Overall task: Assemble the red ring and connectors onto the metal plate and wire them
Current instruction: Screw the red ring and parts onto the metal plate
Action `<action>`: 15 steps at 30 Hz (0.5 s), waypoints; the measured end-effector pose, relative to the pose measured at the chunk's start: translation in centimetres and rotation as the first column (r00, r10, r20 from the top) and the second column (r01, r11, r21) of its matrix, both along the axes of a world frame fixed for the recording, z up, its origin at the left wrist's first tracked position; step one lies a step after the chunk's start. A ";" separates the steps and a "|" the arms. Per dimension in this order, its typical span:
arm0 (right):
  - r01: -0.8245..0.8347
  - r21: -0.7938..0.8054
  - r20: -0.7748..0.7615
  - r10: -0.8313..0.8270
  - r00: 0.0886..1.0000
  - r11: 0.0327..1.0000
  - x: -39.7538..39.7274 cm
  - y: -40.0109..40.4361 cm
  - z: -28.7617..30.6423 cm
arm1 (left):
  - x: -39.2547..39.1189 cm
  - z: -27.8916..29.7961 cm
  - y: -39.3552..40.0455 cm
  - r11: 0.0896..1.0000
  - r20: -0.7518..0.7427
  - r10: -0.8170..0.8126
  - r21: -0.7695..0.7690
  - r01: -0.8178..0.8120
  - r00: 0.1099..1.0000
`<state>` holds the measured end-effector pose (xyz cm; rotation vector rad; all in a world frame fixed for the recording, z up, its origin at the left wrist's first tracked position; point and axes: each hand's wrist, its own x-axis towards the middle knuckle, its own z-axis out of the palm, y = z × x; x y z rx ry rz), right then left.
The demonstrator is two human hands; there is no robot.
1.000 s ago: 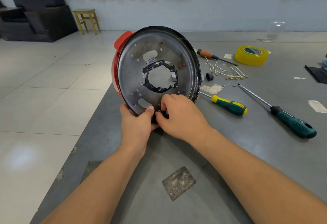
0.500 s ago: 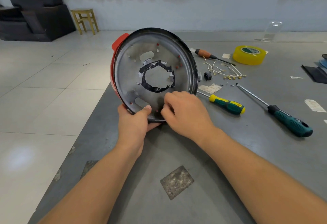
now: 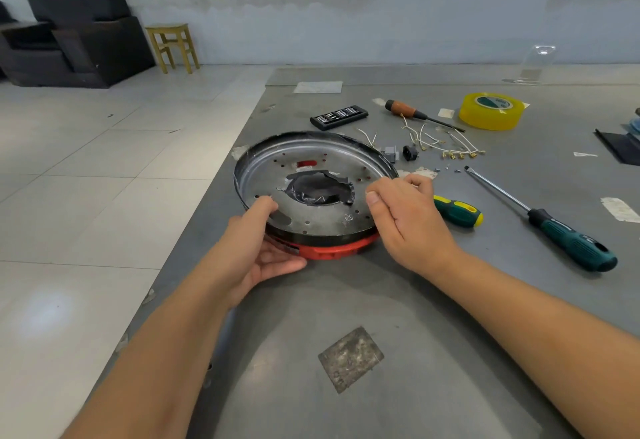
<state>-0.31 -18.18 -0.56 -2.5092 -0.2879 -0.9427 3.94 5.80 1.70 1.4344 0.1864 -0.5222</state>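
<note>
Metal plate (image 3: 311, 203) lies flat on the red ring (image 3: 332, 250) near the surface's (image 3: 415, 352) left edge. Left hand (image 3: 256, 248) grips both at the rim; right hand (image 3: 405, 216) hovers, fingers curled, possibly pinching something small. Steady the plate before reaching for connectors (image 3: 410, 153).

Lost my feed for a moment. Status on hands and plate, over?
Left hand holds the metal plate rim, thumb on top. Right hand at the right rim, fingers curled, grip unclear. Plate lies flat on red ring. Wires unattached behind it.
</note>
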 end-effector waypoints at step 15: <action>-0.126 -0.006 0.015 0.126 0.992 0.992 -1.6 0.2 -0.6 | 0.3 0.7 1.4 0.706 0.268 -0.200 0.706 -0.051 0.943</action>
